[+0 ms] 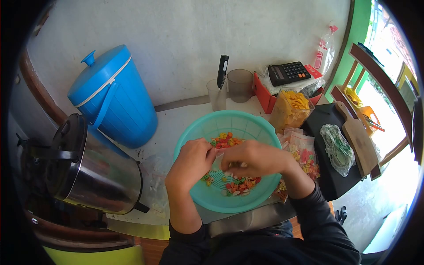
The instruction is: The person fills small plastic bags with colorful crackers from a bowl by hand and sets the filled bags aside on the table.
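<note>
A turquoise plastic basket (203, 128) with a slotted bottom stands before me, holding small colourful snack pieces (240, 185) in red, orange, green and yellow. Over its left side, my left hand (193, 162) pinches a small clear plastic bag (218, 160), mostly hidden by the fingers. My right hand (258, 158) is close beside the bag, palm down and slightly blurred. Its fingers are curled around a few small pieces that show between them. Filled clear packets (304, 150) of the same snack lie right of the basket.
On the left stand a blue cooler jug (117, 97) and a steel pot (104, 170). Behind the basket are two cups (240, 86), one holding a black-handled tool (222, 70). A calculator (289, 73), a container of yellow chips (291, 110) and a cutting board (357, 139) are at right.
</note>
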A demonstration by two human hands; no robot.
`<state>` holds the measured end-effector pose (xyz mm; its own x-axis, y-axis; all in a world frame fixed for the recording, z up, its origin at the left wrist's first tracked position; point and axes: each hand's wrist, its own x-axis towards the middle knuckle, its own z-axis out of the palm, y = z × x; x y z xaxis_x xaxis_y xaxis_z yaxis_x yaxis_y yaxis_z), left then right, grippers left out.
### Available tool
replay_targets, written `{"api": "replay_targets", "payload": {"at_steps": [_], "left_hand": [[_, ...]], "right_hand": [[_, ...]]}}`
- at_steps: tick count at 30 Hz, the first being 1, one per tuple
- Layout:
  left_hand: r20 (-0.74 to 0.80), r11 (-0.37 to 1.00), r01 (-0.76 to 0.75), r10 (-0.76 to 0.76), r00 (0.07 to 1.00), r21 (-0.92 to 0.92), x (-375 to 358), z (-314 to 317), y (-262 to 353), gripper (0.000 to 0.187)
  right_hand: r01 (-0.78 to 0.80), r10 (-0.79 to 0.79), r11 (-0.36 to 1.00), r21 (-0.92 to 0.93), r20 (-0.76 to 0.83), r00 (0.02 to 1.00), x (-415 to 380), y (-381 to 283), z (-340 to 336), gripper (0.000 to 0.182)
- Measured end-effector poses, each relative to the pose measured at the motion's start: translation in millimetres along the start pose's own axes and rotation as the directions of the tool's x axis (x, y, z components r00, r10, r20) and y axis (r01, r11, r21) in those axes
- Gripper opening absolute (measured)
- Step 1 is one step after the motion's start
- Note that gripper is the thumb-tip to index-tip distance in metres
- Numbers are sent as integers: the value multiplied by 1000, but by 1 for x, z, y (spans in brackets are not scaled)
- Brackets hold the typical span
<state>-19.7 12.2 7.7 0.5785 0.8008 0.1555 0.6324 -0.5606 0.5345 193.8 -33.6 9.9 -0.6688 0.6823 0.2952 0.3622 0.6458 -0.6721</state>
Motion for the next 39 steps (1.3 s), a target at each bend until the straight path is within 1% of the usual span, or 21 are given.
{"api": "replay_targets", "payload": {"at_steps": [1, 4, 7, 8, 10, 11, 14, 17, 20, 22, 25, 28, 29, 31, 34, 35, 37, 39], "left_hand": [[7, 1000, -6, 6, 1000, -8, 0, 1, 1, 20], [71, 998, 0, 4, 997, -55, 0, 3, 5, 18], [118, 989, 21, -3, 993, -147, -1, 0, 14, 15], [123, 983, 29, -7, 992, -182, -1, -1, 16, 14], [133, 990, 18, 1, 991, -143, 1, 0, 14, 16], [139, 992, 14, 3, 990, -123, 1, 0, 13, 18], [131, 986, 61, -41, 991, -157, 2, 1, 13, 16], [92, 989, 37, -25, 995, -141, 3, 3, 14, 13], [80, 995, -45, 53, 995, -92, 3, 6, 13, 12], [81, 995, -48, 55, 995, -90, 4, 7, 13, 13], [77, 992, -52, 61, 995, -114, 4, 8, 11, 14], [82, 994, -50, 58, 995, -101, 4, 6, 13, 14], [83, 995, -47, 54, 995, -88, 4, 5, 13, 14], [73, 992, -40, 49, 996, -120, 3, 5, 10, 14], [68, 987, -8, 19, 998, -159, 1, 3, 9, 13], [69, 985, 3, 9, 998, -171, 1, 2, 10, 13], [51, 989, -38, 46, 998, -141, 2, 4, 7, 13], [42, 991, -71, 76, 996, -115, 3, 6, 7, 14]], "right_hand": [[-6, 6, 1000, 7, -108, 994, -3, -2, -5, 10], [-29, -10, 994, -101, -364, 931, -7, 1, -7, 14], [-7, -62, 980, -200, -340, 938, -5, 8, -4, 14], [9, -74, 981, -193, -334, 940, -4, 11, -3, 15], [41, -96, 984, -175, -321, 942, -3, 15, 0, 16], [29, -87, 984, -177, -329, 940, -3, 14, 0, 16], [18, -80, 983, -180, -347, 935, -3, 9, -3, 16], [38, -99, 982, -184, -337, 936, -2, 10, 1, 16], [29, -101, 975, -222, -321, 942, -1, 17, 8, 15], [21, -104, 967, -254, -320, 942, 0, 18, 9, 15], [30, -107, 974, -223, -346, 932, 0, 15, 11, 14], [42, -133, 966, -257, -348, 928, 1, 19, 12, 14], [27, -123, 966, -258, -364, 923, 0, 17, 10, 14], [0, -105, 966, -258, -391, 914, -1, 10, 3, 15], [3, -108, 975, -221, -462, 880, -3, 9, 2, 16], [-6, -82, 981, -196, -437, 896, -2, 7, 1, 16], [-30, -31, 989, -148, -387, 921, -1, 2, 0, 17], [-6, -45, 991, -131, -380, 924, 1, 10, 5, 18]]}}
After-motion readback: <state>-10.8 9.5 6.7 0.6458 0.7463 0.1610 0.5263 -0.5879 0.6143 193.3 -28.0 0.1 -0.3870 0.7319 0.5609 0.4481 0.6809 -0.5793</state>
